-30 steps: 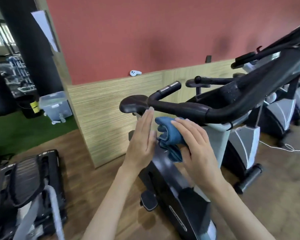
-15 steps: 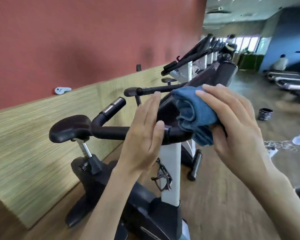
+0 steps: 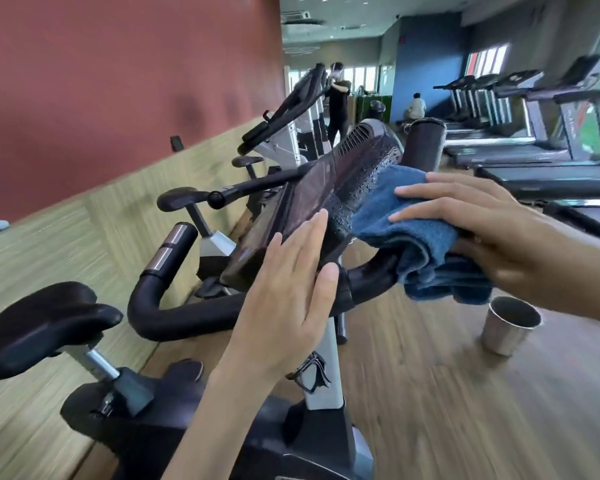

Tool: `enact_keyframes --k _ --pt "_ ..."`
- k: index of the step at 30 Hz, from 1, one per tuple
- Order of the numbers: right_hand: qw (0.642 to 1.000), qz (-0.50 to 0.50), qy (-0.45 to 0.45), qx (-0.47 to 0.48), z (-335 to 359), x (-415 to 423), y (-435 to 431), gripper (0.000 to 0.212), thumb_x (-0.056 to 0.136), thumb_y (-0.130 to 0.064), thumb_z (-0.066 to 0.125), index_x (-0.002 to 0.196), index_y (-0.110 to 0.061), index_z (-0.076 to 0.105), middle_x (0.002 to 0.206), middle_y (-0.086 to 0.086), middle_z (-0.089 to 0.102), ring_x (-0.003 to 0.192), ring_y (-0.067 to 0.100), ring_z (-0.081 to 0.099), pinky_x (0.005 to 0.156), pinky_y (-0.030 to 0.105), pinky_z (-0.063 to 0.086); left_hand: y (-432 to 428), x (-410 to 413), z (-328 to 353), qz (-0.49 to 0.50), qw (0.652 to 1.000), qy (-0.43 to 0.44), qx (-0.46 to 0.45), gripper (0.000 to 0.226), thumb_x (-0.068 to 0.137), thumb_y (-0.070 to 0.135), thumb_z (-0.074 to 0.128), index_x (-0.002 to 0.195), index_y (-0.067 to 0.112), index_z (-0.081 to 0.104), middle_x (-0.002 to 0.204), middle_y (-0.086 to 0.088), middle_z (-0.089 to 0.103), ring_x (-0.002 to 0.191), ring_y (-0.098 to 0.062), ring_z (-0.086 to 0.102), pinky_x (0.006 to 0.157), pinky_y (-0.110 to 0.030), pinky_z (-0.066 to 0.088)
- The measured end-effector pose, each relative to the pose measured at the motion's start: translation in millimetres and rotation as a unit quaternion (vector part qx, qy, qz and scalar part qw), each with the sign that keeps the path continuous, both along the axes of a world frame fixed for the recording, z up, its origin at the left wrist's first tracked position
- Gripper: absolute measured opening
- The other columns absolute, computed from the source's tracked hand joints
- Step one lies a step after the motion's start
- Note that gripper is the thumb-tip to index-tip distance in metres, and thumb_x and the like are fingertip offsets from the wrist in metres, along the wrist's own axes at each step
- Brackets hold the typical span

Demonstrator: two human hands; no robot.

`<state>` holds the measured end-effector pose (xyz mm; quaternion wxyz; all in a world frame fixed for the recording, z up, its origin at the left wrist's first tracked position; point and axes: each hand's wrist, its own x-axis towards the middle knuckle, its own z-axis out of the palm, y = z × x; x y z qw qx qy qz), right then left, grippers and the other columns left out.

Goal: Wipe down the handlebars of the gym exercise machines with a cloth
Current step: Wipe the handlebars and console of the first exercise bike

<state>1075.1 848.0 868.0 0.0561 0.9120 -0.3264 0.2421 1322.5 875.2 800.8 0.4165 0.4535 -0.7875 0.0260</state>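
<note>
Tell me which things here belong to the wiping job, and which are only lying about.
Belong to the job:
- blue cloth, under the flat fingers of the right hand
- left hand, flat beside the console
- black handlebar
- wet console

Lying about:
- steel cup on the floor
- saddle
- treadmills
- further exercise bikes

The console [image 3: 326,188] tilts over the middle of the handlebar [image 3: 187,313] and blocks a straight pass across it, with your left hand [image 3: 284,299] flat at its near edge. The bar's left loop lies open between console and saddle [image 3: 42,327], the wood-panelled wall [image 3: 66,237] close behind. On the right, the cloth [image 3: 406,230] covers the bar under your right hand [image 3: 499,244], with the upright grip [image 3: 426,143] just beyond. A metal cup [image 3: 510,323] stands on the floor [image 3: 430,393] below that side.
</note>
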Motion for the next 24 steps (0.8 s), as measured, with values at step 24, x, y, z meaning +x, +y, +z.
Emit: enact_keyframes --k 24 --pt "0.956 -0.124 -0.061 -0.260 -38.3 70.5 -12.0 0.029 0.086 -0.024 0.047 0.088 -0.009 0.072 0.106 0.004 0.068 0.123 0.028 0.052 0.112 0.042 0.031 -11.6 5.2 -6.0 0.080 0.987 -0.115 -0.080 0.036 0.097 0.030 0.031 0.094 0.016 0.064 0.082 0.005 0.064 0.072 -0.017 0.059 0.079 -0.036 0.048"
